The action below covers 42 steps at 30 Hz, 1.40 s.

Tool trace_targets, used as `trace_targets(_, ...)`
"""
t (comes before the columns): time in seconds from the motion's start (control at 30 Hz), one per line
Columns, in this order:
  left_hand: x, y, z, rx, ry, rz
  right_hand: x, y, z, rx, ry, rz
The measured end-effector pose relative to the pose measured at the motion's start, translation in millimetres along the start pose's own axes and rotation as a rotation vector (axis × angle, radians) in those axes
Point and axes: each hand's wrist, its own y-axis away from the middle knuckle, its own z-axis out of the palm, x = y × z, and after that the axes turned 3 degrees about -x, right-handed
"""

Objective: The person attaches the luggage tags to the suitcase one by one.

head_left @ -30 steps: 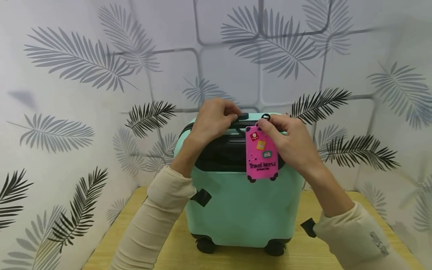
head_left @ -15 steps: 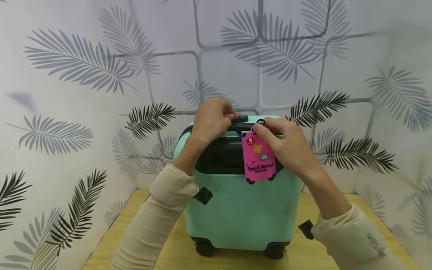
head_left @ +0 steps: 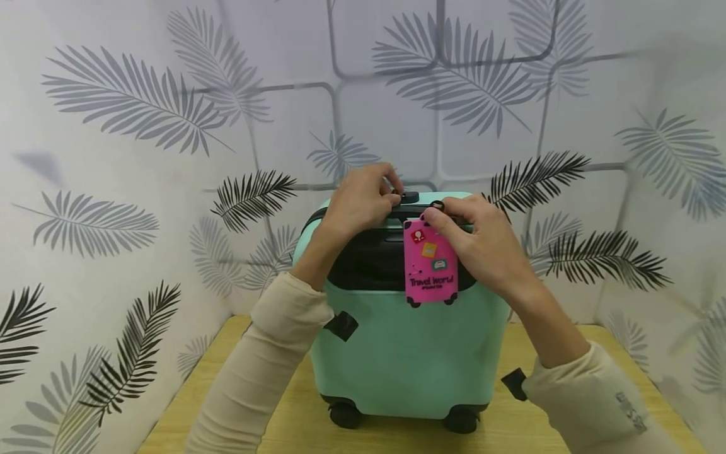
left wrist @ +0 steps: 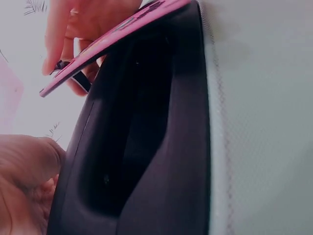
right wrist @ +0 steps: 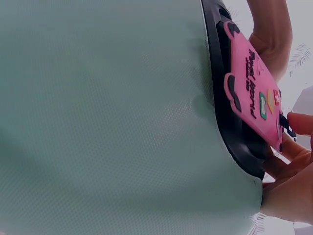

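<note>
A small mint-green suitcase (head_left: 405, 359) stands upright on its wheels on a wooden table (head_left: 567, 410). A pink luggage tag (head_left: 430, 263) reading "Travel World" hangs in front of its black handle recess (head_left: 365, 261). My left hand (head_left: 363, 200) grips the black strap on top of the handle (head_left: 409, 197), fingers curled. My right hand (head_left: 482, 243) pinches the top of the tag and its black strap loop. The tag (right wrist: 257, 98) lies against the black recess (left wrist: 146, 147) in both wrist views, edge-on in the left wrist view as the tag (left wrist: 112, 41).
Leaf-patterned walls (head_left: 113, 189) close in the table on the left, back and right. Two black wheels (head_left: 346, 413) show under the case. Bare tabletop lies in front of and beside the suitcase.
The pink tag has shifted slightly left and hangs straighter. Both hands stay at the handle top, the right one moving a little left with the tag.
</note>
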Motion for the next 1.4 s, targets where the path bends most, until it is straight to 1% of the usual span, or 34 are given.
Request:
trace_targets(0.07,0.2,-1.2,-0.7,0.015,0.011,0.0,-1,-2,1,-0.004,0.016,-0.015)
trace_targets(0.2,-3.0,-3.8,0.4,0.067,0.055,0.003,-1,-5,4,-0.007,0.045,-0.058)
trace_targets(0.3,-7.8,-5.5,1.2,0.069,0.115,0.005,-1,-5,6,0.0,0.059,-0.074)
trace_targets(0.37,-10.3,-6.3,0.4,0.03,0.149,0.005,-1,-5,6,0.007,0.068,-0.067)
trace_targets(0.47,-12.0,-7.8,-1.4,-0.05,0.188,0.02,-2,-5,6,0.018,0.078,-0.058)
trace_targets(0.57,-12.5,-8.1,-1.7,-0.087,0.2,0.033,-4,-7,8,0.029,0.093,-0.068)
trace_targets(0.63,-13.1,-7.2,-1.1,-0.071,0.206,0.032,-5,-9,10,0.032,0.098,-0.073)
trace_targets(0.77,-13.8,-5.4,0.2,0.006,0.221,0.019,-6,-11,14,0.041,0.116,-0.069)
trace_targets(0.87,-13.6,-4.2,1.2,0.048,0.24,0.039,-7,-11,15,0.051,0.137,-0.06)
trace_targets(0.93,-14.1,-2.3,1.0,0.035,0.269,0.047,-8,-11,16,0.058,0.145,-0.062)
trace_targets(1.0,-15.4,-0.7,0.0,0.006,0.294,0.053,-10,-12,18,0.061,0.15,-0.073)
trace_targets(1.1,-15.7,0.0,-1.8,-0.034,0.299,0.049,-12,-14,20,0.072,0.159,-0.103)
trace_targets(1.13,-15.5,-0.5,-2.2,-0.037,0.29,0.054,-12,-15,21,0.077,0.159,-0.114)
trace_targets(1.23,-14.3,-2.3,-2.3,-0.016,0.241,0.057,-13,-17,23,0.099,0.163,-0.136)
trace_targets(1.33,-13.9,-3.4,-2.0,0.034,0.232,0.05,-14,-21,24,0.12,0.153,-0.151)
trace_targets(1.4,-13.4,-2.9,-1.6,0.074,0.244,0.052,-14,-23,25,0.143,0.152,-0.154)
